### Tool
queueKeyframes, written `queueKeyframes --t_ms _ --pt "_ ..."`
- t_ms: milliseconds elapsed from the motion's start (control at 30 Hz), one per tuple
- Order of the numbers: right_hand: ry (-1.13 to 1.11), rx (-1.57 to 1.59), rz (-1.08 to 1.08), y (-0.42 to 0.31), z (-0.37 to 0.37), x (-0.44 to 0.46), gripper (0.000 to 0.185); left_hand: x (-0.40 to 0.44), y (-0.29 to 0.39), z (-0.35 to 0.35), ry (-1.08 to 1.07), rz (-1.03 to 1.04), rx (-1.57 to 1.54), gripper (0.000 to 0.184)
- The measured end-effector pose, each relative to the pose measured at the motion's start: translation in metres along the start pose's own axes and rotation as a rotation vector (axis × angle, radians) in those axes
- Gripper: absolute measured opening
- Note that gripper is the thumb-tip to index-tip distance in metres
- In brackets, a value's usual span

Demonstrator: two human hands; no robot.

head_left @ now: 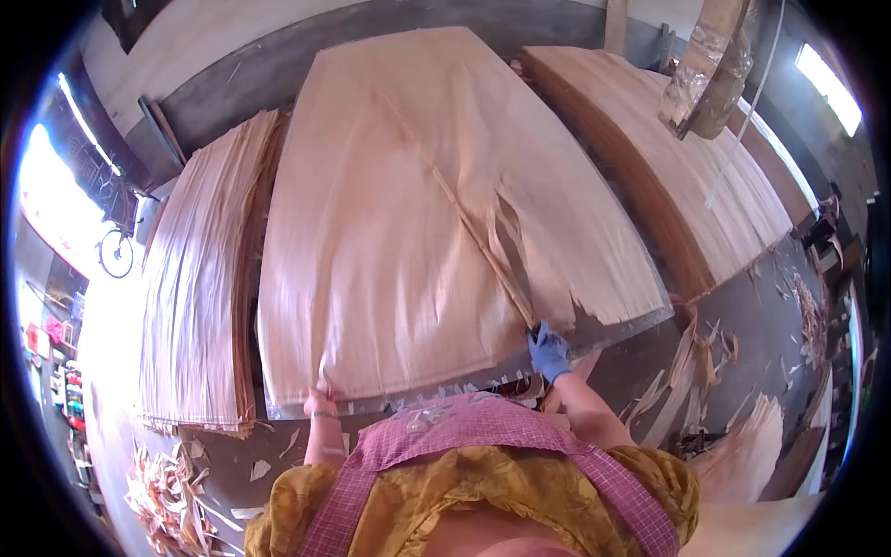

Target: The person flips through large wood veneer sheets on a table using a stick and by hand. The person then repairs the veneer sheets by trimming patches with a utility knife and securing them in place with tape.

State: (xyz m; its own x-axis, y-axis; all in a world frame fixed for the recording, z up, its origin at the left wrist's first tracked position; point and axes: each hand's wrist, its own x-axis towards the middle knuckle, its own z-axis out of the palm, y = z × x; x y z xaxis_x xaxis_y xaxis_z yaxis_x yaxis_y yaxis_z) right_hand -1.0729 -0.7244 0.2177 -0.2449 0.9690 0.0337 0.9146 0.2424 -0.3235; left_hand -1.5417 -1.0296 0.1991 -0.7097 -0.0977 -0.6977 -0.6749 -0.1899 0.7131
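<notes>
A broad, pale wood veneer sheet (390, 251) lies on a wide stack in front of me. My left hand (321, 403), bare, is at its near edge, fingers closed there as if pinching it; a small whitish bit sticks up beside them. In a blue glove, my right hand (549, 354) is closed at the near right, around the lower end of a long thin wooden strip (464, 218). That strip runs diagonally up and left across the sheet. A small dark thing shows at the glove's fingers, its kind unclear. Right of the strip, the sheet has a long split (509, 237).
Another veneer stack (200, 278) stands at the left and a thicker one (668, 176) at the right. Veneer scraps (172, 501) litter the floor at left, with more torn strips (696, 362) at right. A plastic-wrapped post (710, 70) hangs at upper right. A bicycle (117, 251) stands far left.
</notes>
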Motion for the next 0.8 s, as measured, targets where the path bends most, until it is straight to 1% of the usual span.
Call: queueKeyframes --t_ms 33,133,233,267,333,433,467,500,533,633,667,733,767,800 --pt "-0.024 -0.008 0.013 0.0 -0.001 -0.007 0.034 -0.032 0.006 -0.006 -0.002 -0.005 -0.034 0.032" --pt "-0.087 -0.008 0.044 0.002 -0.004 -0.013 0.034 -0.009 0.001 -0.008 0.151 0.011 0.05 0.033" --pt "-0.028 0.015 0.022 -0.008 0.001 0.016 0.032 0.015 0.003 0.014 0.051 0.043 0.013 0.033" --pt "0.023 0.011 -0.022 -0.011 -0.001 0.026 0.031 0.024 0.004 0.029 0.055 0.015 0.002 0.032" --pt "0.048 0.006 -0.032 -0.01 -0.005 0.046 0.031 0.048 0.005 0.047 0.07 -0.042 -0.024 0.029" --pt "0.061 -0.036 -0.028 -0.001 -0.002 0.058 0.033 0.051 0.003 0.035 -0.211 0.005 -0.103 0.026" --pt "0.067 -0.047 -0.024 0.004 -0.003 0.055 0.033 0.046 0.001 0.034 -0.155 0.016 -0.009 0.025" --pt "0.073 -0.059 -0.021 0.006 -0.004 0.05 0.034 0.037 0.0 0.032 -0.14 0.024 0.01 0.024" --pt "0.017 -0.045 0.03 0.005 -0.012 0.042 0.038 0.029 0.0 0.028 -0.124 0.032 0.032 0.024" --pt "0.003 -0.023 0.156 -0.013 -0.044 0.007 0.042 0.007 0.005 0.018 -0.122 0.058 0.165 0.023" --pt "-0.042 0.05 0.132 -0.021 -0.054 -0.003 0.044 0.004 0.006 0.015 -0.133 0.066 0.23 0.022" --pt "-0.073 0.104 0.042 -0.045 -0.058 -0.026 0.042 -0.002 0.007 0.012 -0.151 0.065 0.279 0.021" --pt "-0.089 0.132 0.003 -0.057 -0.056 -0.037 0.041 -0.004 0.007 0.01 -0.162 0.064 0.31 0.021" --pt "-0.109 0.18 -0.031 -0.064 -0.034 -0.044 0.039 -0.003 0.008 0.006 -0.177 0.061 0.318 0.021"
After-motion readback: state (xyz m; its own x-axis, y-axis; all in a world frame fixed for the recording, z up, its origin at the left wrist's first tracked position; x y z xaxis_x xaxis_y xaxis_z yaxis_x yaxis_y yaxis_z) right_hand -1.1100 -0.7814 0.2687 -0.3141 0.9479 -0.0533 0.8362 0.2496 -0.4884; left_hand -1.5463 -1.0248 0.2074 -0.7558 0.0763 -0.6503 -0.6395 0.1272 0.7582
